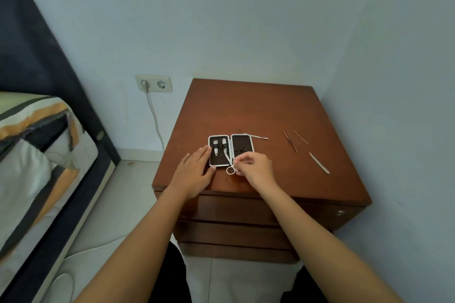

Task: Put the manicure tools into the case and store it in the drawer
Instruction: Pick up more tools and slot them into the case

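Far left: bed point(37, 145) with striped bedding, dark headboard point(37, 56) leaning up the wall. Next over, a double wall socket point(154, 83) with one plug in and a cable point(155, 118) hanging down to the floor.

Then the wooden nightstand point(246, 110), tucked into the room corner, three closed drawers point(234, 209) on the front.

Left hand point(194, 170) flat near the front-left corner of the nightstand top, fingers spread and stretched out, fingertips pressing on the left edge of the case point(231, 150). Not gripping anything, just pinning it down.

Case lying open like a book, a bit left of the middle of the top and closer to the front edge than the back. White rim, dark lining. Left half already has two nail clippers point(219, 146) tucked under the elastic loops. Right half looks mostly bare, hard to say more since the hand covers its lower part.

Small scissors point(230, 165) angled across the hinge area, blades up into the left half, finger ring poking out over the case's front edge onto the wood.

Right hand point(254, 167) right beside it, fingers curled and pinched together on the scissors' handle end.

Thin metal tool point(257, 136) lying just behind the case's back-right corner, touching or nearly so, can't tell which.

Further right, well apart from the case: tweezers point(290, 140) and a thin pin-like stick point(300, 137) side by side toward the right edge, then a nail file point(319, 163) angled nearer the front-right.
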The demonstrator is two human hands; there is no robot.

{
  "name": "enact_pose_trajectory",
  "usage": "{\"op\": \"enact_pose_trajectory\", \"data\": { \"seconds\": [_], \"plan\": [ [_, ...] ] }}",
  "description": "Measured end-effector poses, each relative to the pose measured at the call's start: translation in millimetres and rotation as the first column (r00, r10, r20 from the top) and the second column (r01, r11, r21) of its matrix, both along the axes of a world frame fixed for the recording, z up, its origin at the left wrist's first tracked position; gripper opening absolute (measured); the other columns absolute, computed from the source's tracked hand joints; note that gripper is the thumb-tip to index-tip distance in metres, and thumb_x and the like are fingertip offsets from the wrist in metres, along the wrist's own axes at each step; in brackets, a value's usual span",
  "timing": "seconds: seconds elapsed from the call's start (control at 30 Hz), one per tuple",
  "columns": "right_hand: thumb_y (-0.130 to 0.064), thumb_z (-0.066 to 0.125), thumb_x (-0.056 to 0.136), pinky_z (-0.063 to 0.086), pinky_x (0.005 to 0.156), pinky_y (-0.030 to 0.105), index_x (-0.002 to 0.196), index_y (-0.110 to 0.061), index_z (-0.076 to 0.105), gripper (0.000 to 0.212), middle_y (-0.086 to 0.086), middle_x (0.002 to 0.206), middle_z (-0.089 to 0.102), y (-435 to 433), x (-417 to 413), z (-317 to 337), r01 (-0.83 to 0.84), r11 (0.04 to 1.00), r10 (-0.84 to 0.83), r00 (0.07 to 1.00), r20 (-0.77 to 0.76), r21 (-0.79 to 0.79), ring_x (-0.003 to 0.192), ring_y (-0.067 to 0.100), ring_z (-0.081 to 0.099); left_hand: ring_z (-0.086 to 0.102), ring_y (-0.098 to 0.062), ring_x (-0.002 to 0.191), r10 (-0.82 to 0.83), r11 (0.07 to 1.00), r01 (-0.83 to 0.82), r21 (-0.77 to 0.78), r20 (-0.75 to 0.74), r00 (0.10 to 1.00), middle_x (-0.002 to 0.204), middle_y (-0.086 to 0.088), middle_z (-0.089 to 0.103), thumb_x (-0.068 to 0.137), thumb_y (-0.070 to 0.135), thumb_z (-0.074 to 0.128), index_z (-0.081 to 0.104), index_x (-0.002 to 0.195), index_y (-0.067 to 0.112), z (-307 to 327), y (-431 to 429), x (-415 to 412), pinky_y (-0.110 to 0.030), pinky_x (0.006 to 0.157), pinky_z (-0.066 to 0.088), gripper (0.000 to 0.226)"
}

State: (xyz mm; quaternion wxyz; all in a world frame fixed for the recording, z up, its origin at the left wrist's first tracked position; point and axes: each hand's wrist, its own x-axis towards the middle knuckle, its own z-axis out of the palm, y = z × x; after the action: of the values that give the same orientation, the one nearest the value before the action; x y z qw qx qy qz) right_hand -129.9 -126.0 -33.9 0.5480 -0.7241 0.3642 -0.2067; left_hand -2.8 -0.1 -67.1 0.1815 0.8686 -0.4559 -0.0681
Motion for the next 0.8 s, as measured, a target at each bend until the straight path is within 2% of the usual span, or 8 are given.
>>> {"op": "enact_pose_trajectory", "data": {
  "seconds": [0.13, 0.27, 0.37, 0.43, 0.53, 0.6, 0.7, 0.8],
  "plan": [
    [-0.003, 0.066, 0.078, 0.058, 0.064, 0.018, 0.077, -0.008, 0.071, 0.007, 0.011, 0.074, 0.067, 3.0, 6.1, 0.0, 0.023, 1.000, -0.023, 1.000, -0.013, 0.018, 0.059, 0.009, 0.062, 0.027, -0.016, 0.140, 0.015, 0.995, -0.016, -0.101, -0.010, 1.000, 0.153, -0.001, 0.031, 0.095, 0.039, 0.043, 0.028, 0.147, 0.017, 0.8, 3.0, -7.6, -0.035, 0.116, 0.010, 0.059],
    [-0.001, 0.065, 0.078, 0.053, 0.055, 0.009, 0.081, 0.000, 0.071, 0.007, 0.010, 0.073, 0.065, 5.4, 9.9, 2.7, 0.012, 1.000, -0.011, 0.999, -0.035, 0.012, 0.056, 0.007, 0.060, 0.036, -0.017, 0.134, 0.015, 0.986, -0.014, -0.164, 0.004, 1.000, 0.146, -0.001, 0.040, 0.093, 0.041, 0.047, 0.036, 0.143, 0.016, -1.7, 6.3, -11.8, -0.036, 0.115, 0.013, 0.058],
    [-0.001, 0.065, 0.079, 0.045, 0.046, 0.003, 0.082, 0.001, 0.071, 0.007, 0.008, 0.070, 0.064, 6.4, 11.2, 5.5, -0.038, 0.999, 0.037, 0.997, -0.070, -0.024, 0.044, -0.002, 0.059, 0.034, -0.015, 0.135, 0.021, 0.987, -0.015, -0.160, 0.041, 0.999, 0.147, 0.000, 0.040, 0.092, 0.048, 0.040, 0.034, 0.144, 0.017, -4.7, 8.6, -13.4, -0.032, 0.115, 0.011, 0.060],
    [-0.004, 0.065, 0.080, 0.042, 0.046, 0.002, 0.081, -0.001, 0.071, 0.007, 0.006, 0.068, 0.063, 4.9, 12.4, 6.8, -0.070, 0.996, 0.065, 0.993, -0.102, -0.056, 0.038, -0.007, 0.056, 0.031, -0.015, 0.137, 0.022, 0.989, -0.012, -0.147, 0.070, 0.997, 0.149, 0.000, 0.037, 0.090, 0.051, 0.032, 0.032, 0.145, 0.018, -5.5, 9.3, -15.0, -0.031, 0.115, 0.010, 0.064],
    [-0.010, 0.065, 0.080, 0.052, 0.065, 0.014, 0.077, -0.008, 0.072, 0.008, 0.007, 0.070, 0.067, 1.1, 12.1, 9.0, -0.119, 0.989, 0.101, 0.978, -0.185, -0.090, 0.048, 0.002, 0.061, 0.031, -0.015, 0.137, 0.025, 0.989, -0.011, -0.145, 0.098, 0.995, 0.149, -0.001, 0.037, 0.090, 0.050, 0.029, 0.032, 0.145, 0.019, -5.9, 9.2, -16.1, -0.031, 0.114, 0.013, 0.063],
    [-0.011, 0.065, 0.080, 0.052, 0.068, 0.019, 0.075, -0.011, 0.072, 0.008, 0.007, 0.071, 0.068, -0.6, 10.4, 9.4, -0.146, 0.986, 0.125, 0.967, -0.223, -0.080, 0.053, 0.007, 0.061, 0.031, -0.015, 0.137, 0.025, 0.991, -0.012, -0.136, 0.101, 0.995, 0.150, 0.000, 0.036, 0.090, 0.050, 0.028, 0.031, 0.145, 0.019, -5.8, 9.1, -15.9, -0.031, 0.114, 0.013, 0.063],
    [-0.011, 0.065, 0.080, 0.047, 0.056, 0.006, 0.074, -0.011, 0.072, 0.009, 0.006, 0.068, 0.068, -0.2, 8.5, 7.9, -0.164, 0.983, 0.142, 0.963, -0.230, -0.078, 0.045, 0.000, 0.058, 0.029, -0.014, 0.138, 0.025, 0.993, -0.012, -0.121, 0.104, 0.994, 0.150, 0.001, 0.034, 0.090, 0.050, 0.026, 0.029, 0.145, 0.020, -6.8, 8.8, -15.3, -0.030, 0.114, 0.012, 0.063],
    [-0.009, 0.066, 0.080, 0.045, 0.053, 0.001, 0.075, -0.009, 0.073, 0.009, 0.005, 0.066, 0.066, 1.3, 8.7, 8.0, -0.128, 0.989, 0.111, 0.974, -0.198, -0.073, 0.042, -0.003, 0.058, 0.027, -0.015, 0.139, 0.025, 0.994, -0.014, -0.105, 0.097, 0.995, 0.152, 0.001, 0.032, 0.092, 0.050, 0.026, 0.027, 0.146, 0.021, -7.2, 8.7, -15.0, -0.030, 0.114, 0.011, 0.061]
  ]
}}
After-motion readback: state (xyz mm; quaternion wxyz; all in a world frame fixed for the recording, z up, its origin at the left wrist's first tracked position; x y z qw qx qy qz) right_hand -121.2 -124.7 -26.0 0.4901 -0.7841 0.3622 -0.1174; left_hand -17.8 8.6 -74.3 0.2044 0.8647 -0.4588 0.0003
